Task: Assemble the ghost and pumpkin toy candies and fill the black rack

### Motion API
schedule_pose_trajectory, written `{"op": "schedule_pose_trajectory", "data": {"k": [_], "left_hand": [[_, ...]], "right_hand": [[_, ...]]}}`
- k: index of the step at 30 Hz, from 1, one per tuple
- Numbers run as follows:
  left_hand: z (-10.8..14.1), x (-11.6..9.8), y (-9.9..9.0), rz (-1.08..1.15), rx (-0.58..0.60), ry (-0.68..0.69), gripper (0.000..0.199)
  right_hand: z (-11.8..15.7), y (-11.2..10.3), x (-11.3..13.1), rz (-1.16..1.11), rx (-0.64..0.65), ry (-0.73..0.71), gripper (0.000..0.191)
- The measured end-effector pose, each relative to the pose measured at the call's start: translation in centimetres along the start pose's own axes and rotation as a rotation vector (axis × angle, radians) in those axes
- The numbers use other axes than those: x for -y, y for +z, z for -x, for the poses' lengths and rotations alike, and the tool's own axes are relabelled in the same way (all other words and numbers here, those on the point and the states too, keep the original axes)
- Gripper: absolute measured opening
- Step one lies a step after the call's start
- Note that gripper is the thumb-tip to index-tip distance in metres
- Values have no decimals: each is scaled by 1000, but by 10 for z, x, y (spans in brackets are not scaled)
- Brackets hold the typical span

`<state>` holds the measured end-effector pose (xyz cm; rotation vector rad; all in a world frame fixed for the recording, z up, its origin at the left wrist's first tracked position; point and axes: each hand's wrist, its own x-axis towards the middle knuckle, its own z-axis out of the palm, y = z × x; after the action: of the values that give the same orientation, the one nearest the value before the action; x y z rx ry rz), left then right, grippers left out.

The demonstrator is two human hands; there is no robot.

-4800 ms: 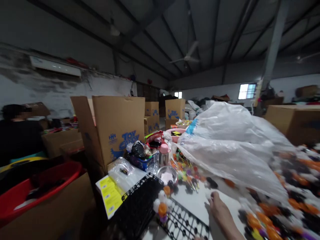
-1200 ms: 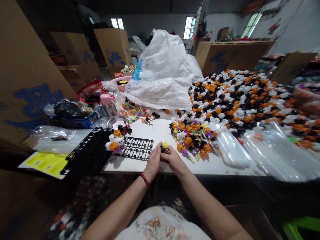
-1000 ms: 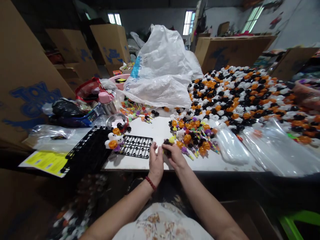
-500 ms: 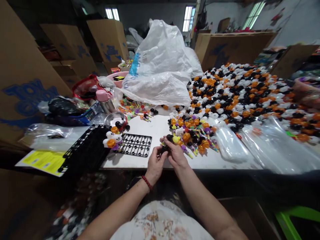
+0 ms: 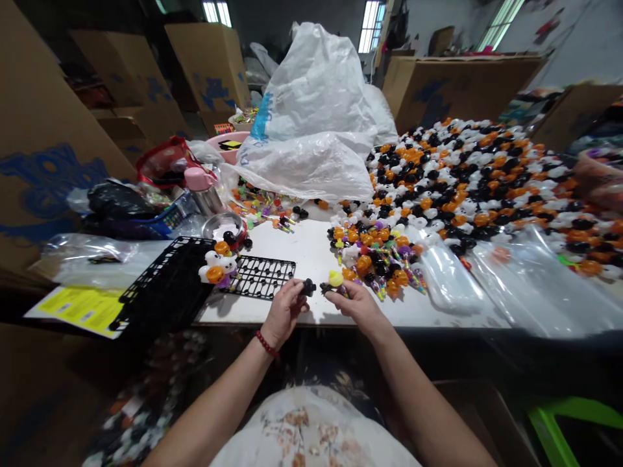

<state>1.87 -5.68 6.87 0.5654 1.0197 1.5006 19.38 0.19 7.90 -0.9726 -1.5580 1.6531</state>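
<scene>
Over the front of the white table (image 5: 314,250), my left hand (image 5: 286,306) pinches a small black piece (image 5: 308,287). A short gap to the right, my right hand (image 5: 354,302) holds a toy with a yellow top (image 5: 335,279) and a dark part at its left end. Beyond my right hand lies a pile of colourful small toys (image 5: 377,259) in orange, purple, black and yellow. Left of my left hand sits a black grid tray (image 5: 265,275). White, orange and purple figures (image 5: 219,267) rest at its left end, beside a stack of black trays (image 5: 168,285).
A large heap of white, black and orange pieces (image 5: 467,181) covers the right back. Clear plastic bags (image 5: 540,285) lie at the right front. A big white sack (image 5: 316,97) stands behind. At the left are a pink-lidded flask (image 5: 202,189) and a round metal bowl (image 5: 224,227).
My hands were together around the dark piece and have moved apart, left hand leftward, right hand rightward. A black piece now shows in the left and the yellow-topped toy in the right.
</scene>
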Motion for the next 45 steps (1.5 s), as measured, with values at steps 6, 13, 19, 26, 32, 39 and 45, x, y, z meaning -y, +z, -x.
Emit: {"op": "schedule_pose_trajectory", "data": {"k": [6, 13, 19, 26, 32, 39, 45], "left_hand": [[1, 3, -3, -76, 78, -19, 20], [1, -1, -4, -192, 153, -103, 17], [3, 2, 1, -612, 56, 77, 35], [11, 10, 8, -878, -80, 300, 38], [10, 20, 12, -610, -136, 95, 47], [-1, 21, 10, -657, -281, 151, 52], [-6, 12, 8, -921, -242, 193, 44]], "right_hand": [[1, -2, 5, 30, 99, 69, 33], [2, -3, 1, 80, 64, 25, 29], [4, -1, 5, 163, 75, -57, 22], [4, 4, 1, 225, 43, -29, 25], [6, 16, -4, 92, 80, -8, 27], [6, 17, -2, -157, 157, 33, 30], [1, 17, -14, -170, 113, 55, 31]]}}
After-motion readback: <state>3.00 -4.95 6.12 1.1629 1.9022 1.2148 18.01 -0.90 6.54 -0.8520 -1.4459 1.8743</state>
